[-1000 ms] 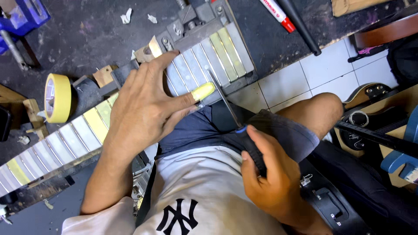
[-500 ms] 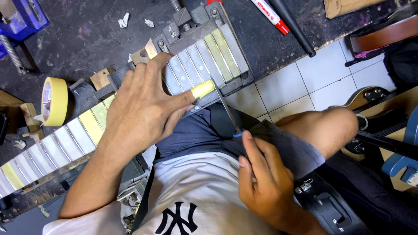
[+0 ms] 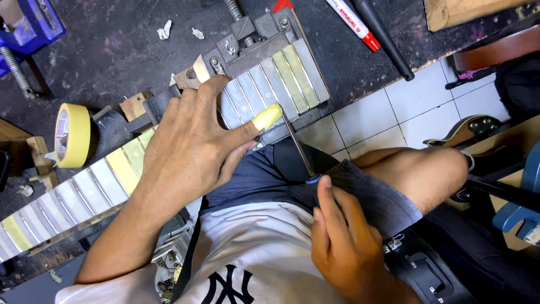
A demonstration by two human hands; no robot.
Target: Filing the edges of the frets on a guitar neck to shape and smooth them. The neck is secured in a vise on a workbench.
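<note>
Fretboard (image 3: 169, 163) under flat left hand (image 3: 185, 152), right hand (image 3: 343, 247) gripping file (image 3: 298, 146) (perhaps), tape roll (image 3: 72, 135) nearby

My left hand (image 3: 188, 149) lies flat, fingers spread, thumb extended rightward; my right hand (image 3: 346, 247) is clenched, below and right.

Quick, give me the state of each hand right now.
Left hand: open, pressed flat on the taped guitar neck, thumb wrapped in yellow tape.
Right hand: closed around the handle of a thin file.
</note>
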